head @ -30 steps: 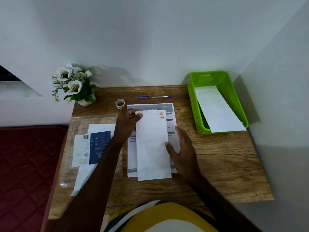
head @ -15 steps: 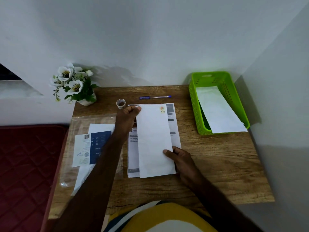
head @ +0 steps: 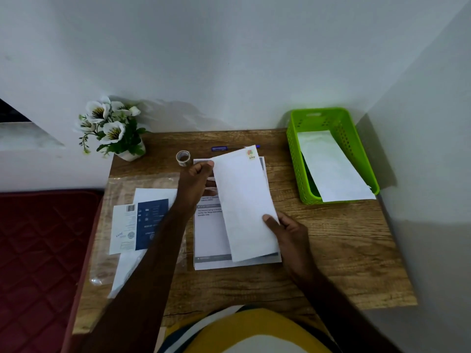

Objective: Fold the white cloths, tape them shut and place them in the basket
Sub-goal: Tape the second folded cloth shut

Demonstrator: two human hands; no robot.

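Table (head: pixel 331 250): wooden top against a white wall, carrying everything below.
Basket (head: pixel 341 123): green plastic, at the far right corner; one folded white piece (head: pixel 331 166) already lies in it, its near end sticking out over the rim.
Printed sheet (head: pixel 211 235): flat on the table in front of the person, partly under the piece in hand.
Left-hand papers (head: pixel 142 222): a blue-and-white leaflet on white sheets and a clear plastic sleeve, near the left edge.
Folded white cloth (head: pixel 244 200): long narrow rectangle, tilted, its far end lifted towards the pen (head: pixel 220 148); a small coloured sticker sits at its far right corner.
Left hand (head: pixel 195 184): fingers curled, pinching the cloth's far left edge between thumb and fingers.
Right hand (head: pixel 290 233): thumb on top of the near right edge, fingers apparently underneath, though they are hidden.
Tape roll (head: pixel 183 157): small, clear, standing just beyond the left hand, not touching it.
Handling: it looks very light and thin, holding its creases almost like paper, so it should stay flat but could slide or spring open. Best held at two opposite edges, as now, with one hand pinning the fold while the other reaches for the tape.
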